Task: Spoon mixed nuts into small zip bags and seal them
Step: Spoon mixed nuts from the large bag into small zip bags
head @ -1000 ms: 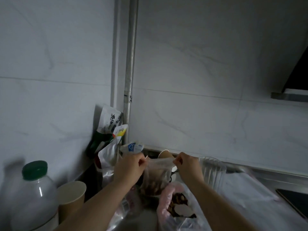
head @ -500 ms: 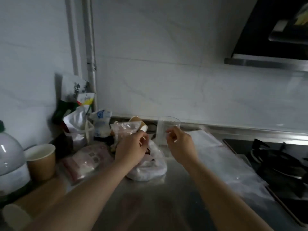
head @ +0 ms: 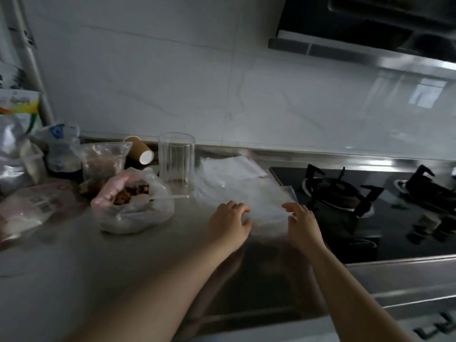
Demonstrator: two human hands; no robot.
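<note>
An open plastic bag of mixed nuts (head: 134,208) sits on the steel counter (head: 98,262), with a white spoon (head: 162,198) resting in it, handle pointing right. Behind it a small zip bag (head: 104,160) holding nuts stands upright. A pile of clear empty zip bags (head: 244,188) lies beside the stove. My left hand (head: 229,222) and my right hand (head: 301,222) reach over the near edge of that pile, fingers loosely spread. Neither hand holds anything.
A tall clear glass (head: 176,164) stands behind the nut bag, and a paper cup (head: 139,150) lies on its side at the wall. Food packets (head: 22,144) crowd the left corner. A gas hob (head: 357,201) fills the right, under a range hood (head: 370,25).
Both hands let go of the filled zip bag, which now stands at the back left. The hands moved right to the pile of empty bags, and the view swung right and down.
</note>
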